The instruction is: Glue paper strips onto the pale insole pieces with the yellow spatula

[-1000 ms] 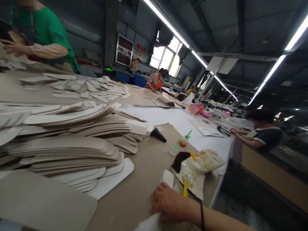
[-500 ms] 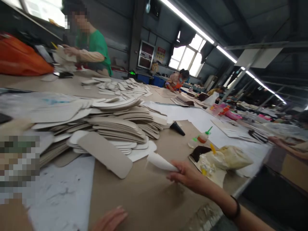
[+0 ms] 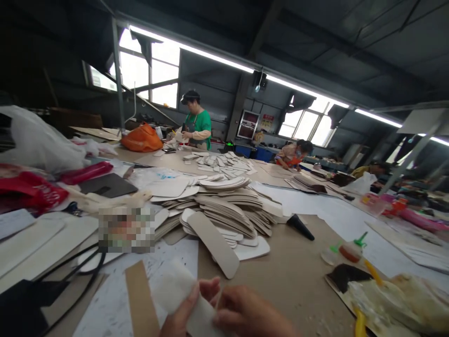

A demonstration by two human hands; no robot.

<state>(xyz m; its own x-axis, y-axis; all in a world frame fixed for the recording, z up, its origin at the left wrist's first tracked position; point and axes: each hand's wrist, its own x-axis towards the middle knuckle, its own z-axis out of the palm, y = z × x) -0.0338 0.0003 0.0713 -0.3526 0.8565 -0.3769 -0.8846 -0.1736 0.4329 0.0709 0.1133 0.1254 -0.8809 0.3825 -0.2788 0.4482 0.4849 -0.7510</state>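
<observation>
Both my hands meet at the bottom middle of the head view over a small white sheet piece (image 3: 178,290). My left hand (image 3: 185,311) pinches the piece from below with thumb on top. My right hand (image 3: 247,311) grips its right end with curled fingers. A narrow brown card strip (image 3: 140,299) lies on the table just left of my hands. A heap of grey and white cut card pieces (image 3: 224,210) is piled beyond them, with one long rounded piece (image 3: 217,243) sticking out toward me.
A black cone (image 3: 300,226) and small glue bottles (image 3: 349,250) sit to the right, beside a glue-smeared rag and yellow tools (image 3: 382,295). Black cables (image 3: 70,276) and red bags (image 3: 31,192) lie left. A person in green (image 3: 197,122) works at the far end; another person (image 3: 294,154) bends over farther right.
The view swung left and up. My right hand carried the white piece from the table's right side toward me, and my left hand came up and took hold of it too.
</observation>
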